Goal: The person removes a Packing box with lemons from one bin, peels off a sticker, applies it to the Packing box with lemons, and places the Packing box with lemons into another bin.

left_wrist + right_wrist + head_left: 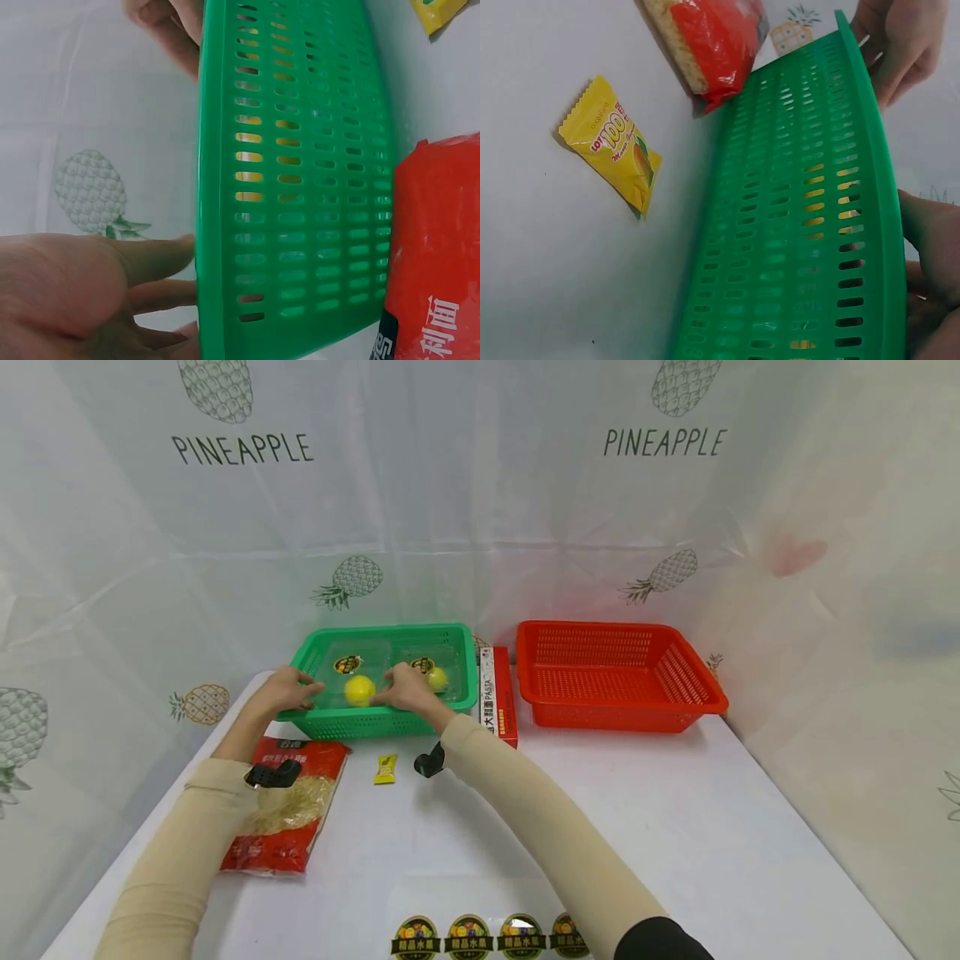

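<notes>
My left hand (288, 689) reaches into the left side of a green plastic basket (375, 724). It holds the left side of a clear plastic box (371, 652) with a round black-and-gold label and a yellow fruit (360, 691). From the other side my right hand (411, 687) holds the same box, beside the fruit. In the left wrist view, the left hand (82, 300) has its fingertips hidden behind the basket rim. The rim also covers the fingertips of the right hand (934, 277) in the right wrist view. A second clear box with a yellow fruit (437, 678) lies on the right in the basket.
A red-and-white pasta box (505, 697) stands between the green basket and a red basket (622, 714). In front lie a red noodle bag (296, 802) and a small yellow snack packet (386, 769). Round fruit labels (468, 937) lie at the near edge.
</notes>
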`<act>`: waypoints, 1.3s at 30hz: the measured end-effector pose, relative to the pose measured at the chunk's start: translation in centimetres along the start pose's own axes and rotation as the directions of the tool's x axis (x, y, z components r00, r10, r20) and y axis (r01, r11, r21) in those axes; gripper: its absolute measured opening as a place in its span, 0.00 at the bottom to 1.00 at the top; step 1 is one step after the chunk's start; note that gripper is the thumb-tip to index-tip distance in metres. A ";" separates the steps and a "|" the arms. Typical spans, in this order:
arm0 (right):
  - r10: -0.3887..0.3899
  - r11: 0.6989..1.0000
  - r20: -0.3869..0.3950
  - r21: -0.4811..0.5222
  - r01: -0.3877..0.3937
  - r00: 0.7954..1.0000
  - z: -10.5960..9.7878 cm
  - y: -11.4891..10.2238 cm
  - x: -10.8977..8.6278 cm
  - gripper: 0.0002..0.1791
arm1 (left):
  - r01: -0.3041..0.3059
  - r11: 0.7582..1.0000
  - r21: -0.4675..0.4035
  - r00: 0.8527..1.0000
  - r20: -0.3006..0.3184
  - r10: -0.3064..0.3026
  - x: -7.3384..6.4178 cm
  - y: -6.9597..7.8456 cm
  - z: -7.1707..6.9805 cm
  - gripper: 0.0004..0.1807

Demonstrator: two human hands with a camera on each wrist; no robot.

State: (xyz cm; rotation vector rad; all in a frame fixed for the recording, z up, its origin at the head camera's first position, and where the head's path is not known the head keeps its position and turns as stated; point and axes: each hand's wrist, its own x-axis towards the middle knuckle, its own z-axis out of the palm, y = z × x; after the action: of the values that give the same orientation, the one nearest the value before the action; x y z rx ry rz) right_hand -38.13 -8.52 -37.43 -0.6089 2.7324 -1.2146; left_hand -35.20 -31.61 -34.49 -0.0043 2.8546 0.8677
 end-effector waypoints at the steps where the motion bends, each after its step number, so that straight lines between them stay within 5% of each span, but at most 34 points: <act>1: 0.011 1.000 -0.003 -0.002 -0.011 1.000 0.1 -0.1 0.0 0.35 | -0.001 1.000 0.009 1.000 0.002 0.001 0.1 0.0 0.0 0.31; 6: 0.064 0.996 -0.020 -0.055 -0.066 0.998 0.3 -0.5 0.0 0.34 | -0.024 0.998 0.062 1.000 0.016 0.023 0.2 0.2 0.2 0.28; 15: 0.069 0.983 -0.045 -0.170 -0.076 0.997 0.6 -0.8 -0.1 0.32 | -0.057 0.981 0.183 0.997 -0.031 0.064 -0.3 0.9 0.3 0.23; 25: 0.064 0.977 -0.030 -0.201 -0.069 0.998 0.7 -1.0 -0.2 0.29 | -0.055 0.954 0.295 0.998 -0.008 0.060 0.3 0.6 0.7 0.23; 39: 0.052 0.977 -0.072 -0.203 -0.065 0.996 1.1 -0.7 -0.1 0.24 | -0.018 0.957 0.290 0.999 -0.043 0.032 0.1 0.6 0.9 0.24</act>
State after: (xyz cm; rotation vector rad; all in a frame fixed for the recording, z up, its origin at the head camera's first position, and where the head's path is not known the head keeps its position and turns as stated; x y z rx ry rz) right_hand -37.50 -9.69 -37.66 -0.5105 2.9327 -0.9651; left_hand -35.15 -30.60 -34.95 0.0472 3.0036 0.4500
